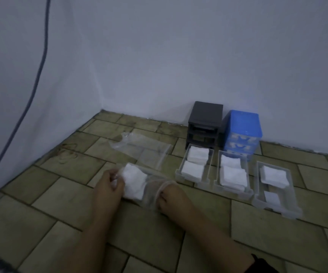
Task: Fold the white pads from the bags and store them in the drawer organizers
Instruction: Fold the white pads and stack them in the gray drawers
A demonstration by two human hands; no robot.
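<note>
At lower centre of the frame we see 2 hands on a clear bag (149, 192) of white pads (134, 183): left hand (108, 185) pinching its closed end, right hand (171, 196) gripping its mouth.

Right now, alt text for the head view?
Both hands hold a clear bag of white pads on the tiled floor: left hand at the pad end, right hand at the opening. Three clear drawers nearby hold folded pads.
</note>
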